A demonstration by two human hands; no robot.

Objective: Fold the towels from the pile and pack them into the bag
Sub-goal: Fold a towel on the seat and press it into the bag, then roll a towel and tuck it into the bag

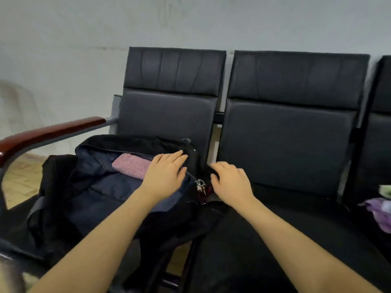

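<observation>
Bag (101,187) on leftmost seat (19,225) of black bench, unzipped, mouth gaping toward camera, dark blue lining exposed. Pink towel (131,166) folded, lying inside near far wall of bag, right end hidden under left hand (164,173). Left hand flat, fingers straight and together, pressed onto towel end and bag's far rim; nothing gripped. Right hand (231,183) just beside bag's right end, fingers relaxed and slightly spread, palm down, fingertips at dark fabric of bag's end; contact vs. hover not resolvable, nothing clenched. Metal zipper pulls (200,185) hanging between the two hands at bag's right corner. Towel pile (379,210), purple with a bit of pale green on top, at far right edge on another seat, well apart from bag. Wooden armrest (48,132) left of bag.
</observation>
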